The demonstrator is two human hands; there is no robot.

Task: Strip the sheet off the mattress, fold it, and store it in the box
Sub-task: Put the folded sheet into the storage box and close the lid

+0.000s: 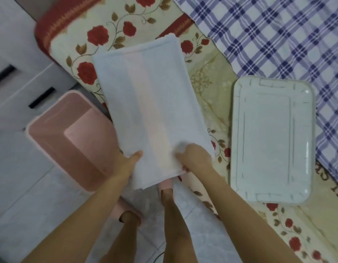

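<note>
Sheet (151, 111) was folded, held flat just right of box (48, 147), overlapping its rim, not in yet. L hand (129, 161) pinched near edge, thumb on top; R hand (193, 156) curled into same edge. Risk: unsupported far end could droop, unfold, snag box rim. Lid (272, 139) lay well right of box.

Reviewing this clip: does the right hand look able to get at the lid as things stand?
Likely not yet: the right hand grips the folded sheet, as does the left hand. The lid lies uncovered on the mattress beside it, so the way looks free once it lets go.
</note>
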